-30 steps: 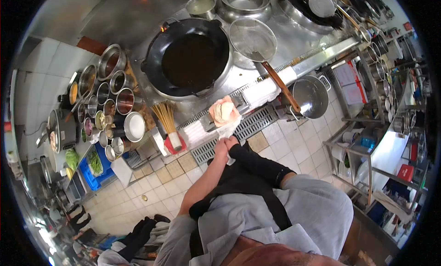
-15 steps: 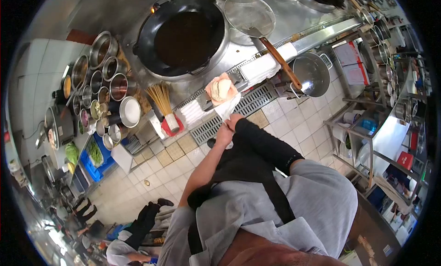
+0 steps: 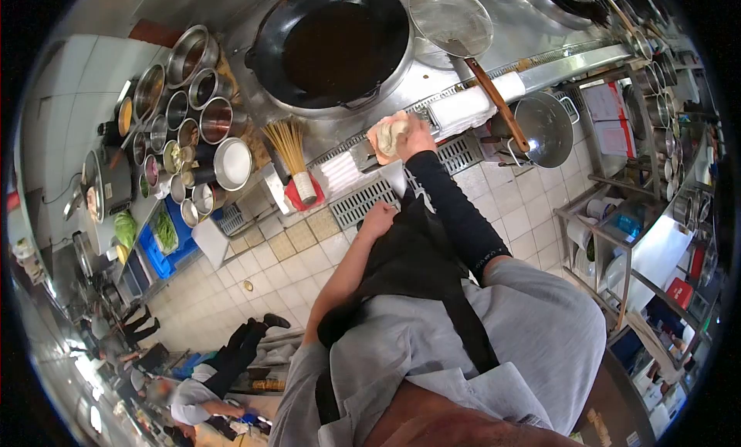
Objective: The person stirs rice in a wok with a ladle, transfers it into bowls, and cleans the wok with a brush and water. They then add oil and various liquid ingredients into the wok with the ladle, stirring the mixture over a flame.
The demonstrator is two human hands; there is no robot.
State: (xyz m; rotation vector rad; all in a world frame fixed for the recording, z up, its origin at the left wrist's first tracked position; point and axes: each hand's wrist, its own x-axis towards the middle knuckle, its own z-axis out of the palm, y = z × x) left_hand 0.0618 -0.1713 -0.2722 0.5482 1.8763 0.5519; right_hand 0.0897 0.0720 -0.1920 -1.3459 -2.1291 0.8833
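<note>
At the left end of the stove counter stands a cluster of steel seasoning pots, some holding coloured pastes and powders, with a larger lidded tin at the counter's near edge. Just right of them a bamboo brush stands upright in a holder at the front edge. The left hand hangs in front of the person's dark apron, curled into a loose fist, fingers together, holding nothing that can be made out. Behind it, in the middle of the counter, sits a big black wok of dark liquid. The right hand, in a black sleeve, reaches to the front edge and presses on a crumpled pinkish cloth, fingers closed over it. Further right a wire strainer with a wooden handle rests across the counter, and a steel basin hangs off the front edge.
</note>
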